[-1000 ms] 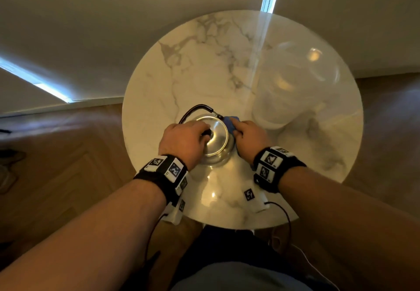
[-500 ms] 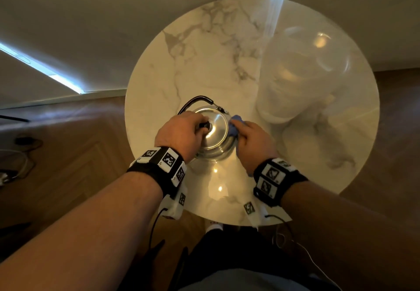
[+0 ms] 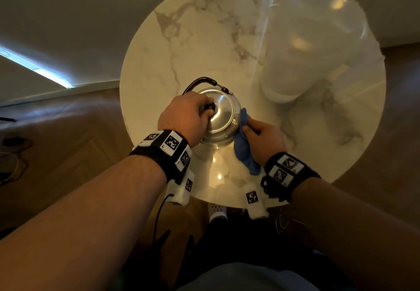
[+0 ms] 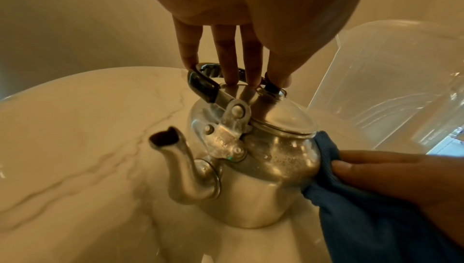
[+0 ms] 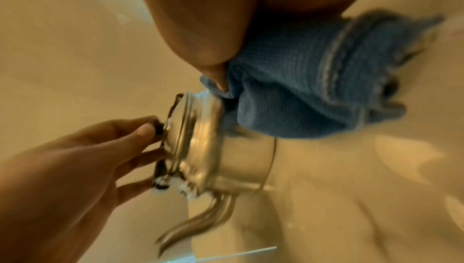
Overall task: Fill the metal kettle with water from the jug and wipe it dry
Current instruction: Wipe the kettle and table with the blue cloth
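Note:
A shiny metal kettle [image 3: 223,118] stands on the round marble table [image 3: 193,40] with its lid on, its black handle folded back and its spout [image 4: 175,160] pointing left. My left hand [image 3: 209,109] sits on top and pinches the black lid knob [image 4: 272,86], while its other fingertips [image 4: 232,76] rest on the lid. My right hand [image 3: 247,125] grips a blue cloth [image 3: 244,145] and presses it against the kettle's right side. The cloth [image 4: 364,217] hangs down to the tabletop. The clear plastic jug [image 3: 306,47] stands at the back right.
The jug [image 4: 401,78] is close behind the kettle's right side. The table's near edge [image 3: 227,204] lies just under my wrists. Wooden floor surrounds the table, with cables on the floor [image 3: 11,154] at the far left.
My right hand has slid the cloth from the kettle's far right side toward me along its right side, and more cloth now hangs out. The left hand stays on the lid knob.

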